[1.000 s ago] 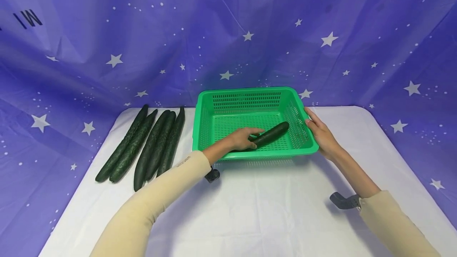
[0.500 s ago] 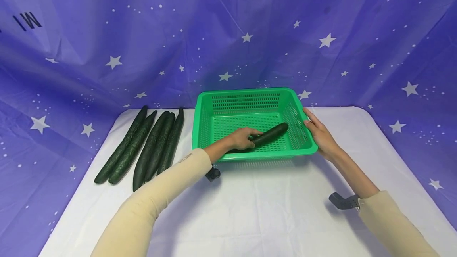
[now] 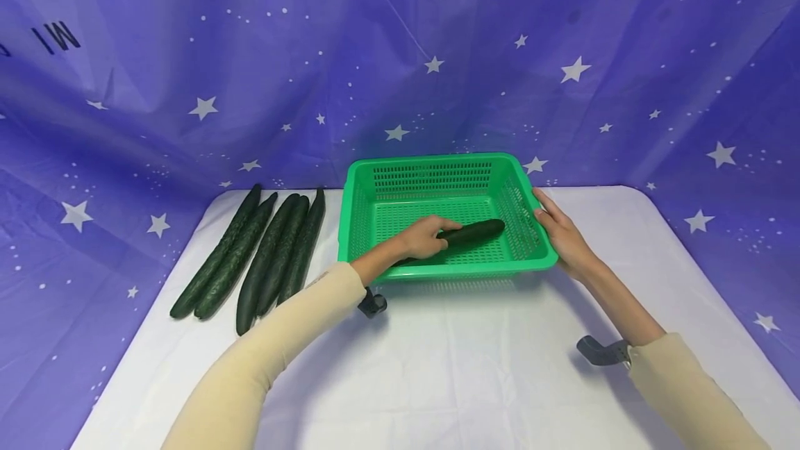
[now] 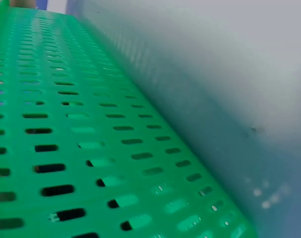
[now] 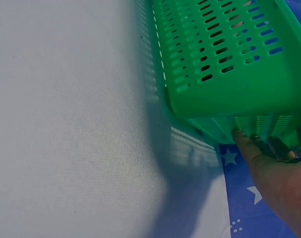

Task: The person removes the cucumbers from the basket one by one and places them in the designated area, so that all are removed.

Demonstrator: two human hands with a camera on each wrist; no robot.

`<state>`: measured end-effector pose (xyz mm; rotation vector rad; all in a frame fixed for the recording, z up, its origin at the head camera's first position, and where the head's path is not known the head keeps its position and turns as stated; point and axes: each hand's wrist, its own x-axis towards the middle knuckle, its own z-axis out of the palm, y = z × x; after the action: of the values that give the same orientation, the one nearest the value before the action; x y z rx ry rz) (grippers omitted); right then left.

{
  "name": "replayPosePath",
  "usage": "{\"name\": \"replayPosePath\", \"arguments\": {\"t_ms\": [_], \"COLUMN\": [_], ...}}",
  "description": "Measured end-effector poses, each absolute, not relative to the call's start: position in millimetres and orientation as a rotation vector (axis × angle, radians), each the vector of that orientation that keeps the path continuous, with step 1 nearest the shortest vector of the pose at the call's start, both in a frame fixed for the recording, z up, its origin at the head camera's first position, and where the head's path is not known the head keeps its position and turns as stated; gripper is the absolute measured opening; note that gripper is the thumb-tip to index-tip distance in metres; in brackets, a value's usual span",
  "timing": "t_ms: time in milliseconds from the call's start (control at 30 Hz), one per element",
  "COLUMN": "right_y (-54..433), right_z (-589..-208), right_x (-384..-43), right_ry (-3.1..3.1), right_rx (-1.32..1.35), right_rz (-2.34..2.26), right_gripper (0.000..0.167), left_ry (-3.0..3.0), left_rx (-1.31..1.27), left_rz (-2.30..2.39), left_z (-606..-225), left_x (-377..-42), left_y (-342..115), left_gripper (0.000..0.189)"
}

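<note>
A green slotted plastic basket (image 3: 431,208) stands at the back of the table. Inside it lies a dark green cucumber (image 3: 478,231), its far end toward the basket's right side. My left hand (image 3: 423,236) reaches over the front rim and grips the cucumber's nearer part, which the hand partly hides. With my right hand (image 3: 562,236) I hold the basket's right rim, thumb on the rim and fingers at the outer side. In the right wrist view, fingers (image 5: 249,148) touch the basket's end wall. The left wrist view shows only the slotted basket wall (image 4: 91,129), not the hand.
Several cucumbers (image 3: 269,255) lie side by side on the white tablecloth (image 3: 462,367), left of the basket. A purple star-printed curtain (image 3: 312,75) hangs right behind the table. Dark wrist-camera mounts (image 3: 603,351) stick out below both forearms.
The cucumber in the basket has turned, its far end swinging slightly toward the front, so it lies nearer to parallel with the front rim. The right hand stays on the basket.
</note>
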<state>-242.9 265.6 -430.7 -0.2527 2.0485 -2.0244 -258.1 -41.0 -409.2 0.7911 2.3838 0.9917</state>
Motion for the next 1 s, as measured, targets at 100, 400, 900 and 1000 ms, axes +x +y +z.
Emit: {"name": "replayPosePath", "arguments": {"t_ms": [100, 400, 900, 1000], "right_y": [265.6, 266.0, 265.8, 265.6], "right_z": [-430.1, -431.1, -432.3, -432.2], "right_x": [-243.5, -245.0, -244.0, -244.3], "right_ry": [2.047, 2.067, 2.038, 2.039], "right_rx": [-0.259, -0.283, -0.273, -0.272], "right_rz": [-2.028, -2.015, -2.036, -2.041], "right_gripper": [0.065, 0.065, 0.064, 0.064], "left_ry": [2.375, 2.430, 2.572, 2.599], "left_rx": [0.830, 0.862, 0.564, 0.458], "left_rz": [1.026, 1.150, 1.378, 1.403], "left_z": [-403.7, -368.0, -329.0, -330.3], "left_x": [-256.6, -247.1, -242.0, -241.2], "left_y": [-42.9, -55.9, -162.0, -194.4], "left_gripper": [0.050, 0.052, 0.054, 0.054]}}
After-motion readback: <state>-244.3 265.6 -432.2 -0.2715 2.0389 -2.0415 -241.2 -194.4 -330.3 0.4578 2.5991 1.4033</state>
